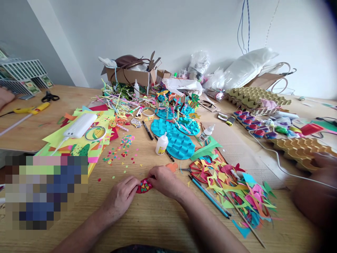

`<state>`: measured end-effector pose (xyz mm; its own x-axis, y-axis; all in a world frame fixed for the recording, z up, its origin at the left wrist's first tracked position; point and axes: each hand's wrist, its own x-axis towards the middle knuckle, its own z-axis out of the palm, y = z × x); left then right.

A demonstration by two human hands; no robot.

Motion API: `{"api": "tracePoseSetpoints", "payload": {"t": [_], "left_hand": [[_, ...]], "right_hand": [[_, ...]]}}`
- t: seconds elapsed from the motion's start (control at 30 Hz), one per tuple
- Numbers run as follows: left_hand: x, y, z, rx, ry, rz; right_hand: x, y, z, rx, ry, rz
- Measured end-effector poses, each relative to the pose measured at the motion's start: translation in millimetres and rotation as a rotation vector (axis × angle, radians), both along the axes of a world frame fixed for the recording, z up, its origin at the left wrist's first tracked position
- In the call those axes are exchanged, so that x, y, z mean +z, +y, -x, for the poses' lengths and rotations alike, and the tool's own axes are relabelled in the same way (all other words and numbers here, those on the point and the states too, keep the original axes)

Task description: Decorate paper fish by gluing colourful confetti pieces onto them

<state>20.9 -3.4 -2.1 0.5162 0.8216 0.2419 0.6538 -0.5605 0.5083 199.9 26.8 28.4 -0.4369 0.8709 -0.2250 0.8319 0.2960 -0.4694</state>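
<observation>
Between my two hands, low over the wooden table, is a small red paper cut-out (144, 186) covered with little coloured triangles. My left hand (123, 192) pinches its left end. The fingers of my right hand (163, 179) are closed on its upper right part and hide some of it. Just beyond my right hand lies an orange paper shape (172, 167). A white glue bottle (161, 144) stands upright farther back, beside a blue paper base (180, 142) with folded ridges. Tiny paper bits (126, 142) are scattered to the left of the bottle.
Colourful paper scraps (237, 189), scissors (193, 170) and blue pencils (210, 196) lie to my right. Yellow paper sheets (79, 140) carry a white power bank (81, 125) and a tape roll (95, 133). Another person's arm (316, 189) reaches in at right, near egg trays (297, 151).
</observation>
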Motion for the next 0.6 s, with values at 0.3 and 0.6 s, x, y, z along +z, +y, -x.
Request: {"api": "tracePoseSetpoints", "payload": {"t": [0.3, 0.6], "left_hand": [[-4.4, 0, 1, -0.006, -0.002, 0.0], [-6.7, 0, 0, -0.015, -0.008, -0.017]], "right_hand": [[1.1, 2, -5, -0.026, 0.046, -0.01], [-6.0, 2, -2, -0.021, 0.058, -0.031]]}}
